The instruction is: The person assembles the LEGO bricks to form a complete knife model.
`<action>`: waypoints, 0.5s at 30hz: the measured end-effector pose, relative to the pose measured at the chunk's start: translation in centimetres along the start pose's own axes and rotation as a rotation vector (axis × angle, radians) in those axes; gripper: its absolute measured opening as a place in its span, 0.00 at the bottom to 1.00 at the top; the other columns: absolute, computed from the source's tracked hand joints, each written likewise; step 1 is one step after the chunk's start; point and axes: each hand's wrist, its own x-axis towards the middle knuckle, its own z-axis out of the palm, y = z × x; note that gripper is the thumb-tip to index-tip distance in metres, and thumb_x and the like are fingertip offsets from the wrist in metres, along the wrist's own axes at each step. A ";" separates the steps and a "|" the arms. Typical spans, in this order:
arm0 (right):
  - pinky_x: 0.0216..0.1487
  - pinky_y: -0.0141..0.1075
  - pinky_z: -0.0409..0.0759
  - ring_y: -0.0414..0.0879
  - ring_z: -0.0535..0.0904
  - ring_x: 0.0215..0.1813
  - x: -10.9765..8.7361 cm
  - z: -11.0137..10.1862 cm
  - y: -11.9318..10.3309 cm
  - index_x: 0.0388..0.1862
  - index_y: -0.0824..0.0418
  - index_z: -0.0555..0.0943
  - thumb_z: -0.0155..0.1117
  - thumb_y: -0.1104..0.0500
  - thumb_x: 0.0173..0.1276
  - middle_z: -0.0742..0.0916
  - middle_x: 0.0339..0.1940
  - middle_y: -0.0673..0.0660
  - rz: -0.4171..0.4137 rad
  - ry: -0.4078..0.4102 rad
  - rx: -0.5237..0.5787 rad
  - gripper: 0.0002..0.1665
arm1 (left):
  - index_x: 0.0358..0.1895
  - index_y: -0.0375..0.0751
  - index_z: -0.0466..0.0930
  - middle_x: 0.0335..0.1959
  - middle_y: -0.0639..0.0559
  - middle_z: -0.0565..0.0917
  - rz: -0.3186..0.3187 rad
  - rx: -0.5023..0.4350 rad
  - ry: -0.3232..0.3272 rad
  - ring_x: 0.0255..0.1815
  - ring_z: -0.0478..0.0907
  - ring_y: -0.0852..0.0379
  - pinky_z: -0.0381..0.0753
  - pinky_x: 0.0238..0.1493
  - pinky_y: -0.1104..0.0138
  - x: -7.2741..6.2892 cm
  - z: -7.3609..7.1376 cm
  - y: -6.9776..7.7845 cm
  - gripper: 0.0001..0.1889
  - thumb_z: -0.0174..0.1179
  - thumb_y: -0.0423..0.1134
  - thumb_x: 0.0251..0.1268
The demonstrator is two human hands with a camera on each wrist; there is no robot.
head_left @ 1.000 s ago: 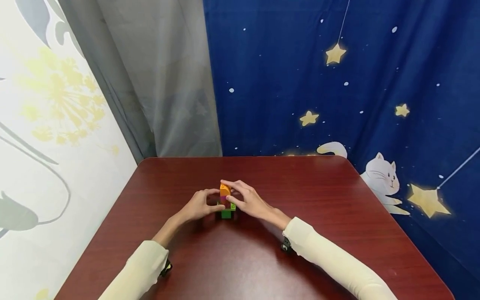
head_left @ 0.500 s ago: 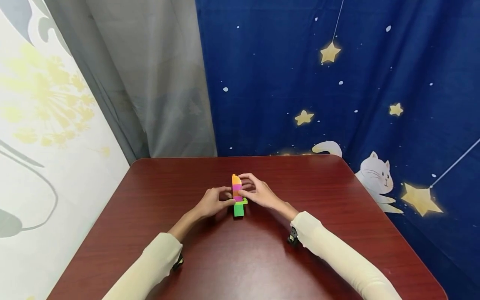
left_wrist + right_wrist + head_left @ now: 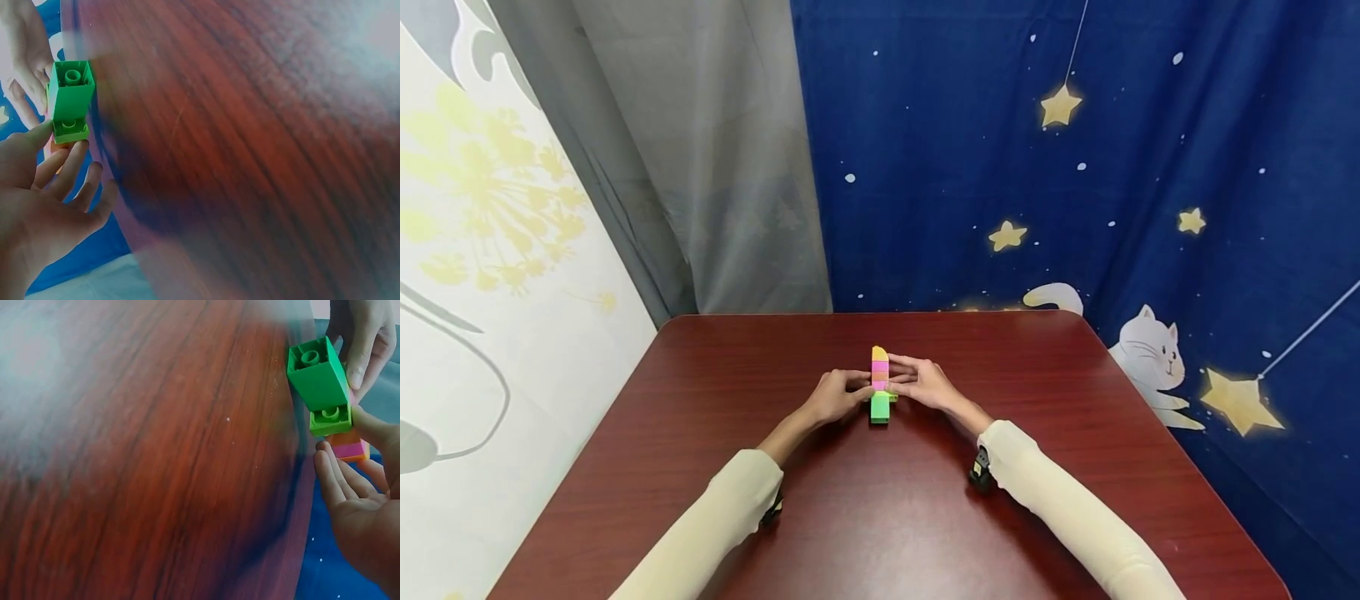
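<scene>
Both hands hold a tall stack of toy building bricks [image 3: 880, 375] over the table. The stack has a rounded yellow-orange brick on top, pink and orange bricks in the middle, and a green brick [image 3: 880, 407] at the bottom. A light green piece [image 3: 331, 419] juts out sideways above the green one. My left hand [image 3: 837, 395] pinches the stack from the left, its thumb near the lower pink brick. From the right, my right hand [image 3: 927, 385] grips the middle bricks between thumb and fingers. In both wrist views the hollow underside of the green brick [image 3: 72, 90] faces the camera.
The dark red wooden table [image 3: 872, 500] spreads beneath the hands, its far edge close to a blue star-patterned curtain [image 3: 955, 150]. A grey curtain [image 3: 722, 167] and a pale patterned wall [image 3: 497, 375] are on the left.
The stack has shifted right and slightly away in the head view and now stands straighter. The left hand has moved right with it; the right hand's fingers have slid down from the top to the middle.
</scene>
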 end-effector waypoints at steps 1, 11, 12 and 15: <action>0.55 0.40 0.84 0.56 0.87 0.57 0.0 0.0 0.1 0.73 0.65 0.76 0.76 0.62 0.67 0.88 0.57 0.66 0.008 0.007 -0.015 0.36 | 0.62 0.34 0.84 0.49 0.45 0.90 -0.002 0.006 0.001 0.58 0.84 0.50 0.82 0.59 0.54 0.0 0.1 0.0 0.20 0.67 0.41 0.73; 0.52 0.38 0.85 0.54 0.89 0.53 -0.2 0.7 0.9 0.68 0.67 0.80 0.76 0.61 0.68 0.89 0.54 0.64 0.069 0.036 -0.040 0.31 | 0.58 0.36 0.87 0.51 0.45 0.89 -0.015 0.030 -0.008 0.57 0.84 0.49 0.82 0.58 0.54 0.3 0.5 -0.6 0.17 0.67 0.41 0.73; 0.52 0.38 0.86 0.54 0.89 0.53 -0.2 0.7 0.9 0.68 0.67 0.80 0.76 0.61 0.68 0.89 0.54 0.64 0.073 0.038 -0.040 0.31 | 0.58 0.36 0.87 0.51 0.45 0.89 -0.015 0.031 -0.006 0.57 0.84 0.49 0.82 0.58 0.54 0.4 0.6 -0.6 0.17 0.67 0.41 0.73; 0.52 0.38 0.86 0.54 0.89 0.53 -0.2 0.7 0.9 0.67 0.68 0.80 0.76 0.60 0.68 0.89 0.54 0.64 0.075 0.045 -0.047 0.30 | 0.57 0.35 0.87 0.51 0.45 0.89 -0.009 0.031 -0.002 0.57 0.84 0.49 0.82 0.58 0.53 0.4 0.6 -0.7 0.17 0.67 0.41 0.73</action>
